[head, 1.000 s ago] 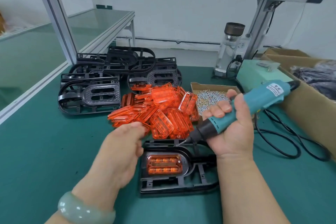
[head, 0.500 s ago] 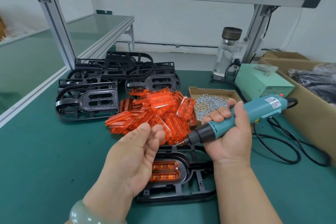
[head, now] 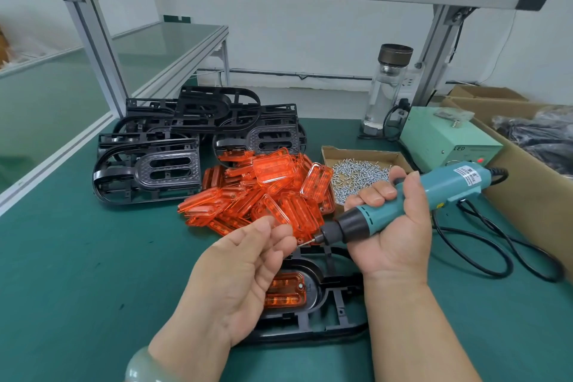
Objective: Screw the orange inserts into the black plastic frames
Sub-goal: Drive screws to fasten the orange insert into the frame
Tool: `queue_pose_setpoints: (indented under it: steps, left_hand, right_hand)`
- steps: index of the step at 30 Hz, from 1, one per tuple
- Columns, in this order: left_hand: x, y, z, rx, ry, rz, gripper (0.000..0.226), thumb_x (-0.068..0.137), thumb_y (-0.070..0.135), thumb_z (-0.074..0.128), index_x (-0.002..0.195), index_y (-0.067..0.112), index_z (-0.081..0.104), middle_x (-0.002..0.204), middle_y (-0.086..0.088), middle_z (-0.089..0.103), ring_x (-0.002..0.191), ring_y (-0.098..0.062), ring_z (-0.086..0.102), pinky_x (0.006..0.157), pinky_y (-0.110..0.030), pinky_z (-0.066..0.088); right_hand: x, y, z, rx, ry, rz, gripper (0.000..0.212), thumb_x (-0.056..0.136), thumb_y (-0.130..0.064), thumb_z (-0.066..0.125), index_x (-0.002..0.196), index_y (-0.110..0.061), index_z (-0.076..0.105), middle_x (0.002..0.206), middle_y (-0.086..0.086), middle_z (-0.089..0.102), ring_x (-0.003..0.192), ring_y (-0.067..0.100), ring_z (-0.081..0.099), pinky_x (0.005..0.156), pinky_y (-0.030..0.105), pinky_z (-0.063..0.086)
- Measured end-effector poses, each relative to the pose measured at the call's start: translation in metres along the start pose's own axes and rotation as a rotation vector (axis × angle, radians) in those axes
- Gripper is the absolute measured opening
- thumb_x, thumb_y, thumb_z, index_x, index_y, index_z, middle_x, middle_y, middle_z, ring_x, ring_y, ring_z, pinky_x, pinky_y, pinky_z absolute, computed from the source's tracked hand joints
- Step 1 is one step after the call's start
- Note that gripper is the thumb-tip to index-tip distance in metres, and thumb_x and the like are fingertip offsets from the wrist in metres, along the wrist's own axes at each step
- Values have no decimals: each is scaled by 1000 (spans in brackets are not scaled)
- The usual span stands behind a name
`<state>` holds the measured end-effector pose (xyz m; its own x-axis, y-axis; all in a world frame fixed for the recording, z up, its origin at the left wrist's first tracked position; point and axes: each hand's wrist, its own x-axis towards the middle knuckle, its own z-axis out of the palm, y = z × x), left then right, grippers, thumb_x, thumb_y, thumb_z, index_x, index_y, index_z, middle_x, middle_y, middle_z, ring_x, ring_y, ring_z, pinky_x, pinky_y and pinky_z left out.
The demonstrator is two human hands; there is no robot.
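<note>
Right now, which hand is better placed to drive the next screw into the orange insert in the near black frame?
Probably the right hand: it grips the screwdriver, whose bit points down near the black frame that holds the orange insert. The left hand only pinches a small screw at the bit's tip.
</note>
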<state>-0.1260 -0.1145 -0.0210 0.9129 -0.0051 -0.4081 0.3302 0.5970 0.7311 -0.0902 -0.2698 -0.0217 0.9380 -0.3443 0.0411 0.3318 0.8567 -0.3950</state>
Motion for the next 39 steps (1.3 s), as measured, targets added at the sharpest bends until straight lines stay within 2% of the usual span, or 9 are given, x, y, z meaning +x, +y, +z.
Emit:
queue_pose_setpoints:
  steps: [4,9,12,16,19,25,28,32,39]
  left_hand:
    - [1,1,-2,74,37,30,19,63,28,71,76,14,67,62,2,64,46,-3,53,39,-14,44]
    - [1,0,-7,-7,8,21,35,58,7,70,93,6,70,70,-5,70,55,-8,64,48,-16,51]
    - [0,-3,-6,23,-5,36,34,60,12,70,93,6,70,69,-4,70,55,-7,64,47,-15,51]
    - [-2,-4,-3,127,-15,18,20,63,28,71,68,9,68,58,-1,63,46,-4,57,39,-14,46]
    - [-3,-4,-2,277,-53,31,23,62,34,70,54,12,69,56,-3,62,45,-5,55,38,-14,44]
    - [-3,-10,0,358,-54,81,35,57,31,72,78,3,68,62,-7,69,49,-8,62,41,-14,45]
    - [-3,-11,1,343,-45,113,33,56,31,73,76,4,69,63,-8,69,50,-9,62,41,-14,45]
    - [-3,-11,3,363,-43,148,24,56,33,74,61,10,72,63,-9,69,49,-10,61,41,-15,45]
    - [-5,-15,4,434,-41,209,18,78,26,72,61,22,74,60,-6,69,49,-8,59,44,-15,45]
  right_hand:
    - [0,-1,0,13,-2,-9,15,80,-35,60,88,-24,54,57,-11,46,48,4,45,53,20,43]
    - [0,-1,0,9,-1,-17,14,82,-36,59,88,-25,54,57,-11,47,48,4,46,54,20,43]
    - [0,0,0,8,-1,-18,14,82,-36,59,88,-25,54,58,-11,47,49,4,46,55,19,42]
    - [-1,0,1,18,3,-21,14,81,-36,59,87,-25,53,58,-11,45,49,4,45,56,20,39]
    - [-1,-1,1,23,4,-22,14,80,-36,59,86,-25,53,58,-12,45,49,3,44,56,19,39]
    - [-2,0,3,38,16,-25,15,79,-35,60,86,-24,53,57,-11,45,48,3,45,54,19,40]
    - [-2,1,3,36,14,-24,15,79,-35,60,86,-24,53,57,-11,46,48,3,45,53,19,41]
    - [-3,3,3,35,4,-22,16,78,-35,60,87,-24,52,56,-11,46,47,3,45,53,19,41]
    - [-4,2,4,53,-1,-38,16,80,-36,59,88,-24,53,57,-12,47,47,3,46,53,19,43]
